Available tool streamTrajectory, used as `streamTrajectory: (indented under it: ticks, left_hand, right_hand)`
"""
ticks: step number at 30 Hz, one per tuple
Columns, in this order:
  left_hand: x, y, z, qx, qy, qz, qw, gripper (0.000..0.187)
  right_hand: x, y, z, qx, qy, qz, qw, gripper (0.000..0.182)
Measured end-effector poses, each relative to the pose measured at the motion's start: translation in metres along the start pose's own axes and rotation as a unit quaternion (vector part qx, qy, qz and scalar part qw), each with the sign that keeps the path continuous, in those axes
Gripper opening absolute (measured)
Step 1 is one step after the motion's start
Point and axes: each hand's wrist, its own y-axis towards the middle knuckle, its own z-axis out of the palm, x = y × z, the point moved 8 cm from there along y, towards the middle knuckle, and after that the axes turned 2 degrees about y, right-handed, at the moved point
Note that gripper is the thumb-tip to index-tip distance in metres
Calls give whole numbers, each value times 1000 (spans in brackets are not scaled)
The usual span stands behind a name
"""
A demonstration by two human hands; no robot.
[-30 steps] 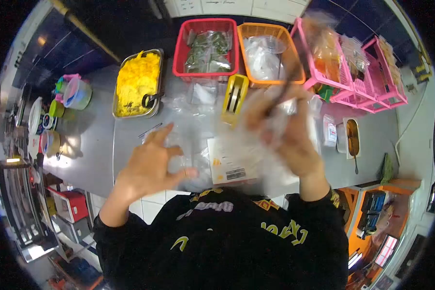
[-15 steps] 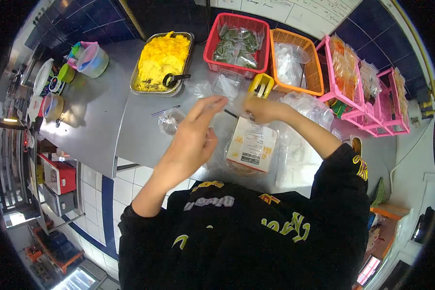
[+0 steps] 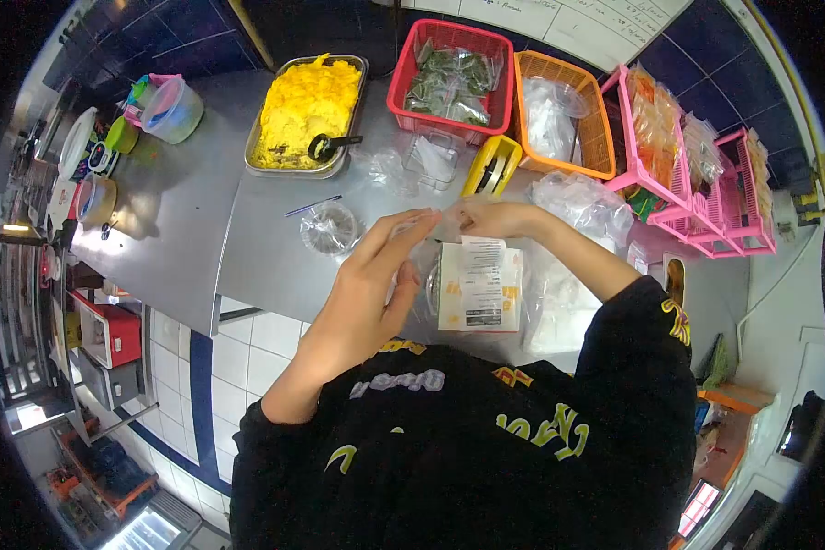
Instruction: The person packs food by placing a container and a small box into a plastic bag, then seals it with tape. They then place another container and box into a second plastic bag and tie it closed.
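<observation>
My left hand (image 3: 376, 275) hovers over the steel table, its fingers stretched towards my right hand and the thumb apart. Close beside its fingertips, my right hand (image 3: 490, 220) has its fingers bent together at the top edge of a white and orange box (image 3: 509, 289); whatever they hold is too small to make out. A printed paper slip (image 3: 482, 293) lies on the box. Just beyond my right hand is a yellow tape dispenser (image 3: 491, 168). A round clear container (image 3: 328, 228) stands left of my left hand's fingers.
A tray of yellow food (image 3: 310, 108) with a black-handled utensil stands at the back. Right of it are a red basket (image 3: 450, 126) with bagged leaves, an orange basket (image 3: 605, 137) and pink racks (image 3: 655, 174). Clear plastic bags (image 3: 564, 302) lie right of the box.
My right hand has moved slightly down and nearer my left fingertips, uncovering the tape dispenser. The box looks straighter, and my left hand has shifted a little right and down.
</observation>
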Motion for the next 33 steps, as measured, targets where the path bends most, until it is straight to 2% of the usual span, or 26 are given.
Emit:
streamTrajectory:
  ticks: [1,3,4,6,7,9,10,12,13,14,16,19,21,23,25,27,29,30,31,32,33]
  left_hand:
    - [-1,-1,-1,4,-12,8,1000,52]
    - [-3,-3,-4,3,-42,4,999,50]
    - [-4,-4,-5,3,-72,1,997,48]
    - [-5,-3,-3,2,-76,3,997,47]
    - [-7,-1,-2,-3,-78,5,997,46]
    - [-7,2,6,3,-72,3,997,42]
    - [-6,2,10,9,-68,1,998,39]
    - [-5,3,12,11,-65,16,998,39]
    - [-6,4,13,11,-63,31,997,40]
    - [-7,4,13,12,-64,31,997,40]
    - [-11,6,10,2,-120,29,992,41]
    - [-15,6,11,-16,-153,30,988,40]
    - [-15,5,10,-20,-152,26,988,40]
    - [-15,3,6,-21,-149,24,988,40]
    - [-11,-1,5,4,-117,-5,993,45]
    - [-15,-4,0,-12,-110,11,994,43]
    - [-21,-7,4,-31,-102,25,994,41]
    - [-33,-7,5,-66,-134,96,984,39]
    - [-44,-10,6,-101,-163,166,967,37]
    - [-48,-11,13,-105,-161,167,967,37]
    - [-51,-12,22,-97,-149,161,971,31]
  right_hand:
    - [-2,-1,0,2,-1,0,1000,21]
    - [5,-4,-4,-37,-125,-76,989,28]
    - [4,-3,-1,-37,-123,-74,989,28]
    - [16,-4,7,-56,-217,-148,963,29]
    - [7,5,11,-57,-216,-148,963,29]
    - [-14,26,25,-34,-358,-105,927,30]
    - [-16,24,24,-34,-357,-105,928,30]
    - [-27,13,29,69,-194,-103,973,29]
    - [-36,11,27,69,-193,-102,974,29]
    - [-46,10,29,95,-137,-103,980,30]
    - [-41,-2,29,120,-80,-103,984,32]
    - [-17,-34,1,70,-117,-102,985,32]
    - [21,-68,-35,-76,-227,-162,957,32]
    - [32,-108,-49,-41,-315,45,947,23]
    - [62,-158,-51,47,-399,138,905,23]
    - [95,-203,-40,116,-381,149,905,29]
    - [121,-231,-12,187,-323,-10,928,30]
    - [123,-234,-2,187,-326,-10,927,30]
    - [147,-228,3,95,-368,-108,919,27]
    - [170,-225,7,1,-403,-205,892,27]
    - [179,-221,4,-61,-387,-245,887,23]
